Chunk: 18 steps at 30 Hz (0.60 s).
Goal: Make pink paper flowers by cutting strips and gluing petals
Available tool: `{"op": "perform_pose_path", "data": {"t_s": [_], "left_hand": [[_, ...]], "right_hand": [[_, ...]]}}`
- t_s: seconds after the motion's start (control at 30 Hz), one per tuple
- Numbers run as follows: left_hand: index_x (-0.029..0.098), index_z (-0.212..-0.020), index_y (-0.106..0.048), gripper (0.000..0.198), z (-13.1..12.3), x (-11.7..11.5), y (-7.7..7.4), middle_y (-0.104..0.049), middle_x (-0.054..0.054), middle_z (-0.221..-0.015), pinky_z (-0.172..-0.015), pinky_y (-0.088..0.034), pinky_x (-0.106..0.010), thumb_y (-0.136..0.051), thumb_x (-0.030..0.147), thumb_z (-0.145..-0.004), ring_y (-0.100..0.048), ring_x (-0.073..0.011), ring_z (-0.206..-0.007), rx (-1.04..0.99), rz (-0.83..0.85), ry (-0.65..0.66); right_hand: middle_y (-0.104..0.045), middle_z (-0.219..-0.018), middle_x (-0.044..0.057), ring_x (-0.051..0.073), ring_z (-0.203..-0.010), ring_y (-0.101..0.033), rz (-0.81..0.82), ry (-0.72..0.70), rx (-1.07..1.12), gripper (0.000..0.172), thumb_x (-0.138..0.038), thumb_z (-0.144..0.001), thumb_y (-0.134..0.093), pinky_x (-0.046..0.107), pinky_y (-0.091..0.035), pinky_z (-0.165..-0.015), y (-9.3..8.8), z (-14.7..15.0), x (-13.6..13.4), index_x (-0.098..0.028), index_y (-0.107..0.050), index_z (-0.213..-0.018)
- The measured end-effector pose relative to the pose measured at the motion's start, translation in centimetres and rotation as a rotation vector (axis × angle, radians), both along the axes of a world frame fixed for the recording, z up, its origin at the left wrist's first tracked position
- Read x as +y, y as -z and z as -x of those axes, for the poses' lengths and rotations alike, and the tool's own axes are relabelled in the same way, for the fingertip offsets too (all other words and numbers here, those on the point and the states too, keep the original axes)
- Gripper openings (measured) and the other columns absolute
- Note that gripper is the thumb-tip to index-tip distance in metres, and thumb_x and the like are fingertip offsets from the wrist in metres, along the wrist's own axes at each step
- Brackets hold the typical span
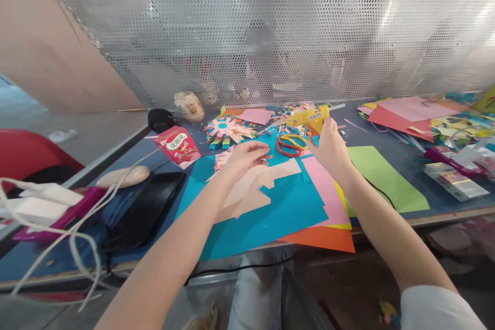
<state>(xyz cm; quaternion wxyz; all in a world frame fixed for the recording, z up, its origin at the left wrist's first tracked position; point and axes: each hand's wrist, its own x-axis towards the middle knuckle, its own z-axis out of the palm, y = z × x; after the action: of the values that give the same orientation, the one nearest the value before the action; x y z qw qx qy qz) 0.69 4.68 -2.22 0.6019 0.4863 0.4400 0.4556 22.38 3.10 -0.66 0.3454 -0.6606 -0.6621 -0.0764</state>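
My right hand [328, 144] is wrapped round the handle of a yellow glue gun [309, 117], its nozzle pointing left over paper scraps. Over the pale cut paper [247, 193], my left hand [249, 157] has its fingers curled near one another; whatever may be between them is too small to tell. The pale paper lies on a large blue sheet [270, 221]. Scissors with red and yellow handles [292, 145] rest between the hands. Behind my left hand is a layered paper flower [228, 128], with a smaller pink one [223, 159] partly hidden by that hand.
Pink [327, 191], orange [328, 238] and green sheets [381, 178] lie at the right. A red carton [178, 147], black phone [149, 211], mouse [124, 177] and white cables are at the left. A perforated metal panel [270, 26] stands behind the table.
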Motion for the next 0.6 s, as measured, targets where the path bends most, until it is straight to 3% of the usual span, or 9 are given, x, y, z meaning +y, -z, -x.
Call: {"op": "perform_pose_path", "data": {"t_s": [0.27, 0.6], "left_hand": [[0.013, -0.076, -0.062, 0.019, 0.3, 0.5, 0.6, -0.064, -0.001, -0.070, -0.059, -0.051, -0.024, -0.074, 0.020, -0.062, -0.064, -0.0124, -0.064, 0.013, -0.017, 0.013], [0.014, -0.077, -0.061, 0.017, 0.3, 0.4, 0.3, -0.065, -0.002, -0.073, -0.059, -0.051, -0.024, -0.073, 0.019, -0.065, -0.063, -0.0116, -0.064, 0.071, -0.005, -0.050]], "right_hand": [[-0.050, -0.102, 0.015, 0.025, -0.085, -0.058, -0.065, -0.092, -0.048, 0.025, -0.021, -0.075, -0.048, 0.033, -0.046, -0.058, 0.1, 0.7, -0.5, -0.017, -0.035, -0.095], [-0.048, -0.106, 0.014, 0.024, -0.089, -0.057, -0.017, 0.034, -0.041, 0.030, -0.024, -0.079, -0.045, 0.035, -0.047, -0.065, -1.0, 0.0, -0.7, -0.015, -0.036, -0.106]]}}
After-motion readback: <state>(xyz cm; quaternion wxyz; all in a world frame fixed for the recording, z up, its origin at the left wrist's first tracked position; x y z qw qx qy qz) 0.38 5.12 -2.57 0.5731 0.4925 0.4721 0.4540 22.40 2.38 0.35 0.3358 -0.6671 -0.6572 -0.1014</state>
